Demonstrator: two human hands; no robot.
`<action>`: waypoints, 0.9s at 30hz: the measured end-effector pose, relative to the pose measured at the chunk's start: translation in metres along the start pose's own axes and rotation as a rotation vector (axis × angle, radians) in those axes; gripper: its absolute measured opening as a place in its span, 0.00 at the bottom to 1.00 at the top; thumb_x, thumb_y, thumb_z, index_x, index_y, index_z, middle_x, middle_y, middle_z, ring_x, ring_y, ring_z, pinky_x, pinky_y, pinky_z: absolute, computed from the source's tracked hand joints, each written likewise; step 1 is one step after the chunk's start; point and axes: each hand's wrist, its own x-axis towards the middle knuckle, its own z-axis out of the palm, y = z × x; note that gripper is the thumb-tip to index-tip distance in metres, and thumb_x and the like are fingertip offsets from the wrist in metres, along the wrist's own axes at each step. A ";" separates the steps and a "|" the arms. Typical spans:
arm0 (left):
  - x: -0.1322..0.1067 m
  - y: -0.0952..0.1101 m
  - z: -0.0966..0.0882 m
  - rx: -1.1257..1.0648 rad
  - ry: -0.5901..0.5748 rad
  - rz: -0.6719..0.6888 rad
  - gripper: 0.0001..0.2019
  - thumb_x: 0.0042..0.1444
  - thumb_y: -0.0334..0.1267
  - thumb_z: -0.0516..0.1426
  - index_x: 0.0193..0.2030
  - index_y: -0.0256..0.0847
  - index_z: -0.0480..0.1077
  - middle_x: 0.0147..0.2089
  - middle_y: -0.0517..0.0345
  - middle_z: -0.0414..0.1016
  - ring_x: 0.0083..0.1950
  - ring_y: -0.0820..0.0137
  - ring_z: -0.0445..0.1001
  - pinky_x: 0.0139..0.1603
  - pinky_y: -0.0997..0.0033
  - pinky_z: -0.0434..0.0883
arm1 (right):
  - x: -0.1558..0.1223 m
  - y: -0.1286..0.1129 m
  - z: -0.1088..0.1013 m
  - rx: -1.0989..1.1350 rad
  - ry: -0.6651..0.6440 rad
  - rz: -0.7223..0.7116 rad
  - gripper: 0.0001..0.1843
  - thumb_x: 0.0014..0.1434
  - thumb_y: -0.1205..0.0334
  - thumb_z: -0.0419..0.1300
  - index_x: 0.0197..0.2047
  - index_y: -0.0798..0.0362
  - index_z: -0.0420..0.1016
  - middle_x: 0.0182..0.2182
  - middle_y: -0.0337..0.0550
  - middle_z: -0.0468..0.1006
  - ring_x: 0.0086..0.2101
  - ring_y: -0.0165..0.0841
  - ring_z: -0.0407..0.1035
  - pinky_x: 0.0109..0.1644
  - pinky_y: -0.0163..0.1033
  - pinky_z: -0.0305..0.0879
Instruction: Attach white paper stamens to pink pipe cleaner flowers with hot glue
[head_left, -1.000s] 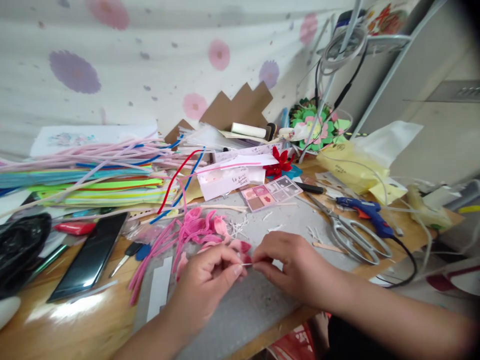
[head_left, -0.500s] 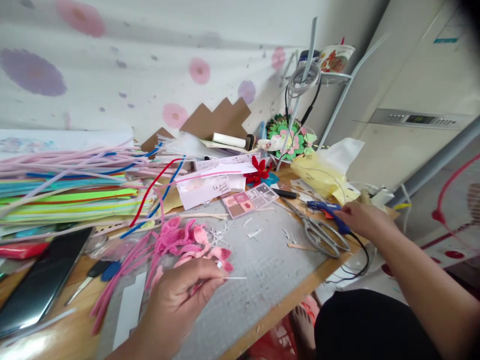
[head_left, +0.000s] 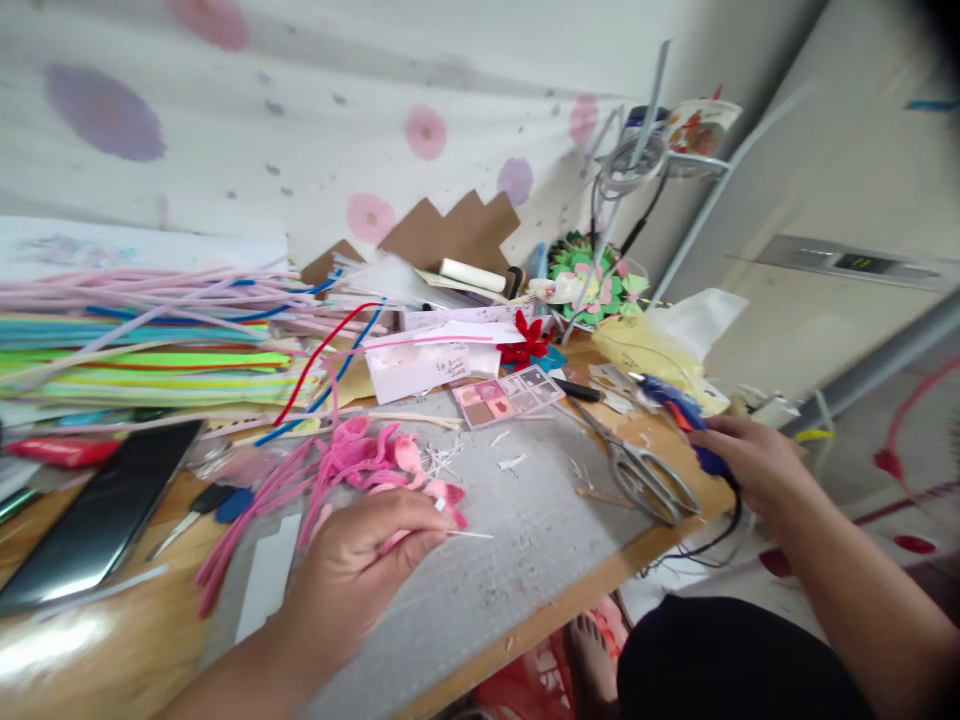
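"Blue casing, orange trigger: that is the glue gun (head_left: 669,398). Report the right grip."

"Right hand (head_left: 742,462): fingers clamped around the gun's handle. I see the nozzle pointing up and to the left of the grip. Its black cable (head_left: 731,515) hangs just below the hand."

"Report the left grip."

"Left hand (head_left: 379,560): thumb and fingers pinched together on a thin white stick (head_left: 471,535). The free end projects to the right of the fingertips, over the grey cutting mat (head_left: 450,615). From my feed I cannot tell whether it touches the mat."

"Items about the left grip?"

"Pink petal shapes (head_left: 409,455) lie just beyond the fingers, partly hidden by them. Pink pipe cleaners (head_left: 345,462) lie bunched beyond the wrist. A black smartphone (head_left: 105,515) lies well to the left of this grip; a key (head_left: 211,498) lies between the two."

"About the right grip?"

"Metal scissors (head_left: 613,450) lie just left of it, handles toward the hand. I place the makeup palette (head_left: 506,397) farther out, between both grips."
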 end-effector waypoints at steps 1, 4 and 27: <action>0.000 0.002 0.000 -0.021 -0.003 -0.012 0.07 0.53 0.29 0.60 0.34 0.45 0.77 0.31 0.61 0.81 0.33 0.72 0.78 0.36 0.75 0.74 | -0.012 -0.011 0.000 0.065 -0.068 -0.025 0.06 0.52 0.58 0.57 0.32 0.51 0.68 0.22 0.43 0.73 0.25 0.37 0.72 0.30 0.39 0.67; 0.001 0.008 0.002 -0.071 0.002 -0.035 0.07 0.54 0.28 0.60 0.34 0.44 0.78 0.31 0.60 0.81 0.31 0.72 0.78 0.37 0.73 0.75 | -0.050 -0.040 0.014 0.483 -0.330 0.019 0.08 0.48 0.63 0.59 0.33 0.49 0.64 0.23 0.43 0.72 0.24 0.36 0.70 0.29 0.40 0.66; -0.002 0.017 -0.003 -0.036 -0.065 0.140 0.09 0.56 0.28 0.59 0.40 0.46 0.76 0.35 0.56 0.82 0.36 0.69 0.79 0.39 0.69 0.76 | -0.120 -0.083 0.078 0.253 -0.762 0.211 0.11 0.38 0.61 0.61 0.25 0.51 0.61 0.18 0.34 0.66 0.21 0.29 0.61 0.22 0.34 0.56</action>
